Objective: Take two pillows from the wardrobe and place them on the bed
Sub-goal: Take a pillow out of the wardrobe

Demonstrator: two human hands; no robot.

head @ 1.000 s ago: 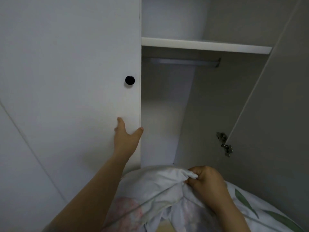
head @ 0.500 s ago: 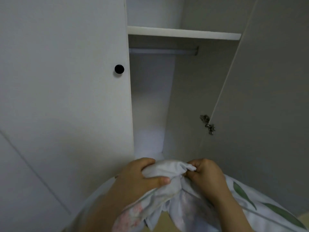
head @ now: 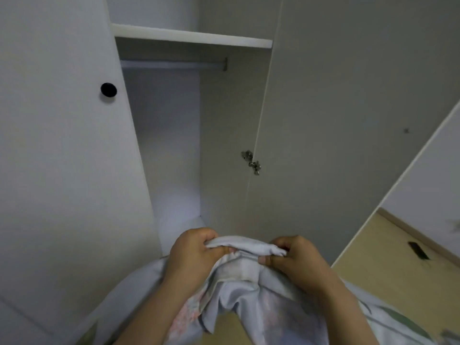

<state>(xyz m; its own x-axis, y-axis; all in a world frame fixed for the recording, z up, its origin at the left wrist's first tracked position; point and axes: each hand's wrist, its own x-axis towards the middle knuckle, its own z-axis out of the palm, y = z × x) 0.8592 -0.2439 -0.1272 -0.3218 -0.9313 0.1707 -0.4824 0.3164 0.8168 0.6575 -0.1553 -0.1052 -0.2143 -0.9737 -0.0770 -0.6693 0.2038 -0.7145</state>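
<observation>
Head view: two bare hands are seen low in the middle, both closed on one gathered fold of white cloth at the top of a pillow bundle [head: 249, 295]. The fold is gripped by the left hand [head: 191, 255] with fingers curled over it and the thumb pressed underneath. The same fold is pinched by the right hand [head: 296, 260] between thumb and curled fingers, just beside the left hand. The bundle is held clear of the wardrobe [head: 169, 145], in front of the lower edge of its opening, and hangs down on both sides of the forearms. A faded pink flower print is seen on the part under the left arm and green leaves on the part under the right arm. Whether one pillow or two are gathered there cannot be told.

Two wardrobe doors are seen. One round black knob [head: 108, 89] is carried near the inner edge of the left door [head: 62, 145]. The right door [head: 348, 120] is swung open, and one metal hinge [head: 251, 161] is fixed at its inner edge. Inside, one white shelf [head: 191, 36] is set across the top, with one hanging rail [head: 174, 64] just below it. A pale wooden floor [head: 373, 265] is seen at the lower right, with one small dark object [head: 418, 250] lying on it.
</observation>
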